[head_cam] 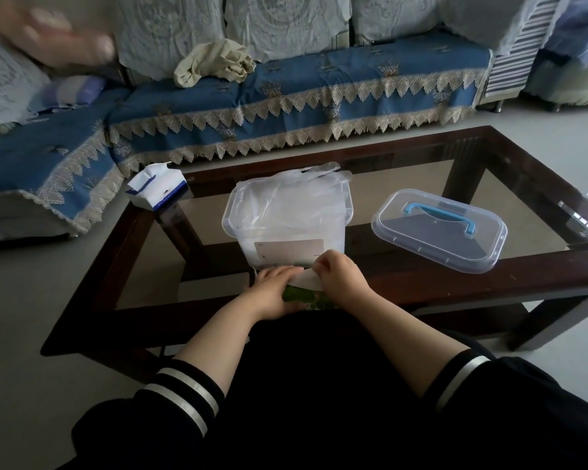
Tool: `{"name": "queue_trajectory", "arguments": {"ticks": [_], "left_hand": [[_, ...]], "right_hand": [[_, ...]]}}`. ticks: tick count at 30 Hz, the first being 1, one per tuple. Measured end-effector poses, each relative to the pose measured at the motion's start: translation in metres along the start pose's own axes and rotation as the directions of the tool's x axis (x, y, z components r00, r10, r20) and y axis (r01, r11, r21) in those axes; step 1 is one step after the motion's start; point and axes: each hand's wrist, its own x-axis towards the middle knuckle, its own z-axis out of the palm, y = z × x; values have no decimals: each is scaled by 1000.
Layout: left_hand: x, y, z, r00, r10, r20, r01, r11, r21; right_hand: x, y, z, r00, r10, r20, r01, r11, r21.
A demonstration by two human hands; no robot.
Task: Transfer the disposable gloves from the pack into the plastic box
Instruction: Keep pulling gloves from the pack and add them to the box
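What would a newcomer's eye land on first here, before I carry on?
Probably the clear plastic box mid-table, with filmy gloves spilling over its far rim. Just in front, both hands work the green pack: left hand holds it, right hand pinches a white sheet. The blue-handled lid lies right of the box.

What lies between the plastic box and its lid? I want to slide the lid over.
Nothing: in the head view, only bare glass tabletop separates the plastic box from the blue-handled lid.
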Motion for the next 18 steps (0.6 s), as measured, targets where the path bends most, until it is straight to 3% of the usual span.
{"name": "queue_trajectory", "arguments": {"ticks": [6, 10, 13, 15, 18], "left_hand": [[1, -5, -1, 999, 43, -3, -43, 997, -64], [-2, -2, 1, 998, 37, -53, -42, 994, -99], [-1, 0, 2, 995, 26, -94, -36, 993, -112], [0, 0, 2, 994, 24, -107, -36, 992, -118], [2, -1, 1, 995, -4, -102, -10, 992, -129]], "right_hand": [[1, -2, -12, 999, 17, -41, -13, 995, 100], [-1, 2, -10, 998, -49, 47, 54, 993, -107], [-2, 1, -2, 995, -94, 20, 96, 969, -227], [-2, -3, 1, 996, -90, -19, 87, 987, -137], [-1, -7, -3, 999, -10, -46, 16, 991, 131]]}}
